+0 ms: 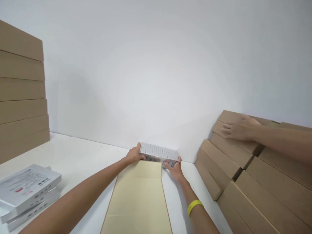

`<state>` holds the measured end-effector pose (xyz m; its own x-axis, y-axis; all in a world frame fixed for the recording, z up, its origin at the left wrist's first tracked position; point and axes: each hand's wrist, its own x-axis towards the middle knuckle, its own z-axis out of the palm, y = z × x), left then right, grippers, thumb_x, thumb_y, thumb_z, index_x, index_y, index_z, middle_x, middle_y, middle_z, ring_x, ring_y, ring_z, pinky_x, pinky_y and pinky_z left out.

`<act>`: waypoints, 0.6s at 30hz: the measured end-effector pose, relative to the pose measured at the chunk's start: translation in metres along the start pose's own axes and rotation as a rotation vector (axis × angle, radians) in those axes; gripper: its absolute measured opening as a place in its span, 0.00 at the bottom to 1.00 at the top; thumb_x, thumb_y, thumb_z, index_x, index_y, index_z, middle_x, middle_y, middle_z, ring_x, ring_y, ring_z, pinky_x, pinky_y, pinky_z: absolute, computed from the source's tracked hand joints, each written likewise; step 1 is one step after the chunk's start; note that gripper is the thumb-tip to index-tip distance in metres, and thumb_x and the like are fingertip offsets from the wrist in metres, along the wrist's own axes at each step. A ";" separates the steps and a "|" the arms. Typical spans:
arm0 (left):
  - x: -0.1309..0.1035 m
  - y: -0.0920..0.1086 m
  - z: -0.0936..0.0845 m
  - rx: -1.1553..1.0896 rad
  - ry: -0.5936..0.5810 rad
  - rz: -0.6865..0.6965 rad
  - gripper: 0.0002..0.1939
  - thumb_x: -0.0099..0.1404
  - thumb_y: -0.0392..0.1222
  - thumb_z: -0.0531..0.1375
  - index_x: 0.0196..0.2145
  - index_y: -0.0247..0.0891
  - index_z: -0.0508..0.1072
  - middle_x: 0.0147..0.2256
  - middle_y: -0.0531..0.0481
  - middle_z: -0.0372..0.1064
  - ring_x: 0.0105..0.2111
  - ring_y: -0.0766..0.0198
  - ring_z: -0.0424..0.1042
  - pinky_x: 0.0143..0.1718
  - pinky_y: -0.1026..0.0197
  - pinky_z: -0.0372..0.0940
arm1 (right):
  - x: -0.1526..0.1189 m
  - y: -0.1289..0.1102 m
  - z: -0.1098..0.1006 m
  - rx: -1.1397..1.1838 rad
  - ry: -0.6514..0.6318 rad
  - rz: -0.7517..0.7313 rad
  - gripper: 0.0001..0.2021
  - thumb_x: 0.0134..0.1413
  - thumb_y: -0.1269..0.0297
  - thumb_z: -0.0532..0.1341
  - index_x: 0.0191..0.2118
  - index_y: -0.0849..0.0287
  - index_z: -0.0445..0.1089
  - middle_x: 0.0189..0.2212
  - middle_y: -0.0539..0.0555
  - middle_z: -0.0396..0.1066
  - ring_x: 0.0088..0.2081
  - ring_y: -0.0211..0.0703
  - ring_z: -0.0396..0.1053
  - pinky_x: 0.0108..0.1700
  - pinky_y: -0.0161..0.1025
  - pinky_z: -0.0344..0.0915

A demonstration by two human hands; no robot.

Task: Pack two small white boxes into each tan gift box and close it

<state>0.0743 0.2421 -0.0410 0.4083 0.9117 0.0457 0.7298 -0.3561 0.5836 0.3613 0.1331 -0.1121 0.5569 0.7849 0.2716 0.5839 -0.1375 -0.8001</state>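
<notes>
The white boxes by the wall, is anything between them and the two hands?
No. The left hand touches the left end of the row of white boxes and the right hand touches its right end, with nothing between. The cardboard sheet lies flat under and before the hands, not blocking them.

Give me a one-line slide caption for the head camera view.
Both hands, left and right, grip a row of white boxes beyond a flat cardboard sheet; a co-worker's hand rests on brown cartons.
</notes>
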 end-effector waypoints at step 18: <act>-0.245 -0.119 -0.070 -0.002 0.255 -0.008 0.28 0.57 0.74 0.52 0.48 0.61 0.71 0.54 0.62 0.77 0.58 0.47 0.71 0.60 0.48 0.64 | -0.168 -0.072 -0.106 0.013 -0.299 -0.050 0.32 0.51 0.39 0.66 0.60 0.41 0.65 0.71 0.50 0.52 0.72 0.53 0.48 0.73 0.54 0.49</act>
<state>-0.1510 0.0755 -0.0652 0.2508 0.9369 0.2434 0.7312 -0.3482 0.5867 0.2884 -0.0534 -0.0431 0.3284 0.9337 0.1426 0.5974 -0.0883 -0.7971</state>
